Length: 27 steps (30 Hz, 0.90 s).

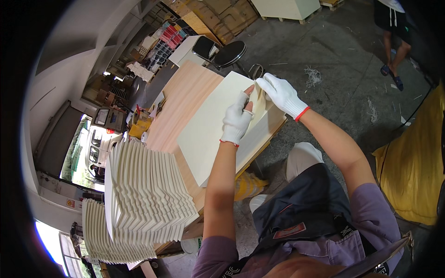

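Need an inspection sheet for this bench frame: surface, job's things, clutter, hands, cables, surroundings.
Surface: light wooden table, mostly covered.
Job's things: large cream board lying flat on the table; thin cream strip lifted at its far edge.
Clutter: fanned stack of cream panels at the near left; small yellow items at the table's left edge.
Hands: left hand and right hand, both in white gloves, pinch the strip.
Cables: dark cable on the floor at right.
Surroundings: concrete floor with scraps, black stools, yellow sheet, another person's legs.
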Each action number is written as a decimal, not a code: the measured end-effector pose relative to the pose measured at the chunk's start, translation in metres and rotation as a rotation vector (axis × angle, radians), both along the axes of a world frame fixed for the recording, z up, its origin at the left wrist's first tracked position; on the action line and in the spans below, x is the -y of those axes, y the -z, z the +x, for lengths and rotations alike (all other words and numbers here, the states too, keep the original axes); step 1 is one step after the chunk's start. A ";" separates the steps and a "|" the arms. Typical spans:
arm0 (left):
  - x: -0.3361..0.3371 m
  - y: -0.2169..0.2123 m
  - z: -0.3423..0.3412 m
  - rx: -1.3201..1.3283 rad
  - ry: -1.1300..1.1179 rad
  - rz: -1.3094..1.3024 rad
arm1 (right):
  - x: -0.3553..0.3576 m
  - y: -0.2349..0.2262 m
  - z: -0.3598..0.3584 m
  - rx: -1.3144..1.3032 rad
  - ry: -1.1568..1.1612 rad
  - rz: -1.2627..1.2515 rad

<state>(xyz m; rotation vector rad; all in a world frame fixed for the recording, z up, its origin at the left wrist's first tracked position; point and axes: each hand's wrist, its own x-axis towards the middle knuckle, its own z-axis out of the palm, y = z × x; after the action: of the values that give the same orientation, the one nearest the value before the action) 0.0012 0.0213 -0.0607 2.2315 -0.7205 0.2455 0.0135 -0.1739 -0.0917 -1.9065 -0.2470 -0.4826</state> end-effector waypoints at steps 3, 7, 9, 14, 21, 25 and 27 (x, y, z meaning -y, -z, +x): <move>0.002 -0.005 -0.006 -0.018 -0.067 0.079 | 0.000 0.001 0.000 -0.010 -0.007 0.021; -0.002 -0.003 0.000 -0.053 -0.035 0.084 | 0.000 0.002 0.001 -0.033 -0.016 0.015; 0.003 -0.008 -0.006 -0.123 -0.098 0.137 | 0.001 0.004 0.002 -0.016 -0.004 0.003; -0.001 -0.001 0.000 -0.125 -0.087 0.084 | -0.001 0.003 0.001 -0.052 -0.028 0.052; 0.000 -0.002 -0.003 -0.078 -0.089 0.033 | 0.003 -0.005 -0.006 -0.087 -0.035 0.013; -0.002 0.005 0.004 0.060 -0.040 0.001 | 0.001 -0.001 -0.003 -0.067 -0.037 0.017; 0.004 -0.006 -0.004 -0.088 -0.061 0.047 | 0.003 0.006 0.001 -0.062 -0.016 0.023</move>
<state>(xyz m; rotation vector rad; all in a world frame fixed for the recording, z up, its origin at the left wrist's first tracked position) -0.0023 0.0170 -0.0551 2.2958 -0.6179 0.1607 0.0141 -0.1765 -0.0978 -1.8927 -0.2150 -0.4130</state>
